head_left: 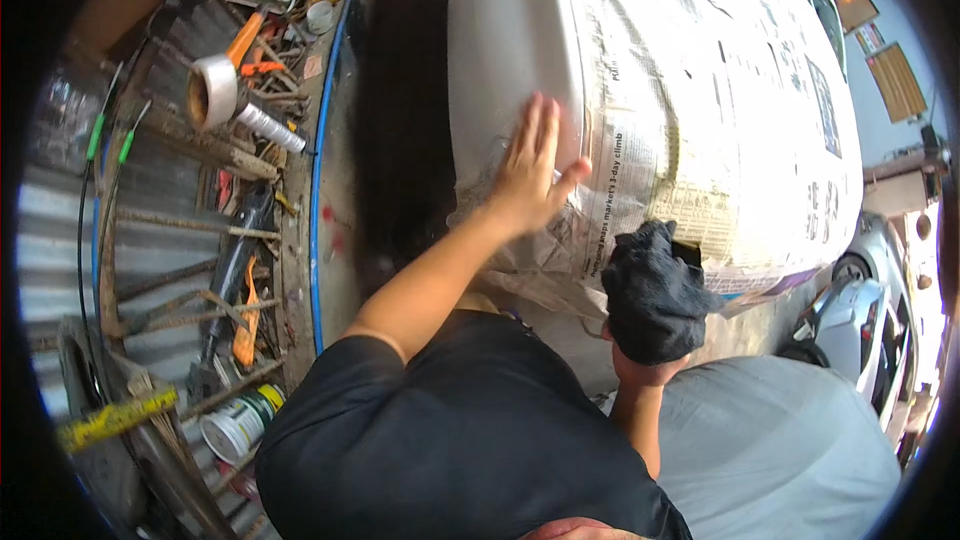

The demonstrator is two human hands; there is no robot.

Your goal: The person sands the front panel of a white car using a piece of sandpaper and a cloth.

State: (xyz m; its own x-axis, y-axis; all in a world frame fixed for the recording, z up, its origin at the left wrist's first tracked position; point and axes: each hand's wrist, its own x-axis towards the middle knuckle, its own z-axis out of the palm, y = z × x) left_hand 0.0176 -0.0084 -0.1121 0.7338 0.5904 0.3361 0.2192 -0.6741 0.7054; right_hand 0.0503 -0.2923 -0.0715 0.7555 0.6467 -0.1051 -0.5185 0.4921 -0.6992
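Note:
My left hand [540, 172] lies with fingers stretched out on a pale grey-white car panel [505, 30], its thumb pointing toward the edge of the newspaper masking. Sheets of newspaper [690, 110] cover the car's surface to the right of that panel. In my right hand [645, 368] a bunched black cloth [655, 295] is held up in front of the papered surface. A small dark square edge shows behind the cloth; what it belongs to is hidden. Crumpled clear plastic film [530, 255] hangs at the panel's lower corner.
Along the left stands a rack with metal bars, a tape roll [212, 92], orange-handled tools and a white tub [240, 425]. A blue hose [325, 130] runs along the floor there. A grey cover [770, 445] spreads at lower right, with a motor scooter [845, 320] beyond it.

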